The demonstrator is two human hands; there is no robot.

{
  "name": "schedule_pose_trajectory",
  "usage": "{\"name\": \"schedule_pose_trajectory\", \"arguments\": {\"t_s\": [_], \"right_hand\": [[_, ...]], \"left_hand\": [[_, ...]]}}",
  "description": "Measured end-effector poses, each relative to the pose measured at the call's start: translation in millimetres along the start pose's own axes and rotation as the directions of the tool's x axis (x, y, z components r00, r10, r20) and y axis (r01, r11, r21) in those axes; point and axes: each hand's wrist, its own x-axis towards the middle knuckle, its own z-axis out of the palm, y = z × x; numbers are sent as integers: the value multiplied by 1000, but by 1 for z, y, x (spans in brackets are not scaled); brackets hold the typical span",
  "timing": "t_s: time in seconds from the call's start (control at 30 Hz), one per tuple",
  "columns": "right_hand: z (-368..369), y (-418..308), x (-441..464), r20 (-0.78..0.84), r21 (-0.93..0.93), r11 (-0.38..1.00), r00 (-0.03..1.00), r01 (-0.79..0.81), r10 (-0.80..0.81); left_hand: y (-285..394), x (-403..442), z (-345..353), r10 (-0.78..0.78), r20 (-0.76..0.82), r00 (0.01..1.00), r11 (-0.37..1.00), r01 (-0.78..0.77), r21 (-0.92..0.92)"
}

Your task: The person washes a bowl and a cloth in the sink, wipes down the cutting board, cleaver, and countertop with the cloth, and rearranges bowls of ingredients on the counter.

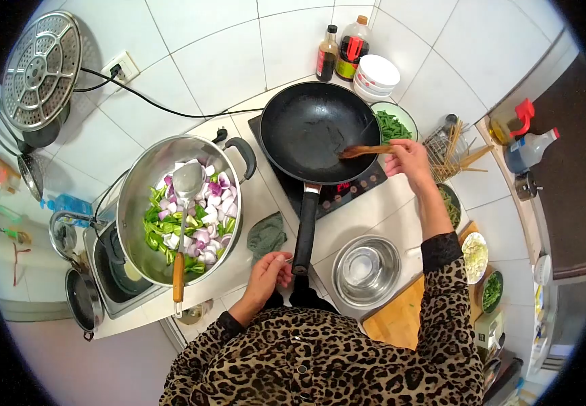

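The wok (320, 125) is black, the cloth (266, 237) grey-green, the onions (209, 233) purple and white, the peppers (154, 223) bright green, the spatula (367, 151) reddish brown, the wall tiles (218, 57) white with dark lines, and the shirt (347, 352) leopard-spotted in tan and black with black cuffs.

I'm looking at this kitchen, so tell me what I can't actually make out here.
All in the head view:
Pot's bottom: hidden under onions and peppers.
Sink: partly hidden by the pot.
Cooktop's middle: hidden by the wok.
Its red display: too small and blurred to read.
Left hand: whether its fingertips pinch something is too small to tell.
Sauce bottles' labels: too small to read.
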Motion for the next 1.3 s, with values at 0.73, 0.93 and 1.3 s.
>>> {"name": "schedule_pose_trajectory", "arguments": {"t_s": [0.73,0.93,1.3], "right_hand": [[7,4,5,-9,102,994,1000,28,-27],[-9,-35,-8,-66,-186,975,989,120,-134],[22,-3,-3,-75,2,1000,997,10,-10]], "left_hand": [[-14,-9,-43,30,-135,990,1000,-29,4],[-17,-12,-54,47,-152,987,999,-49,-13],[-27,-14,-61,22,-149,989,1000,-22,2]]}}
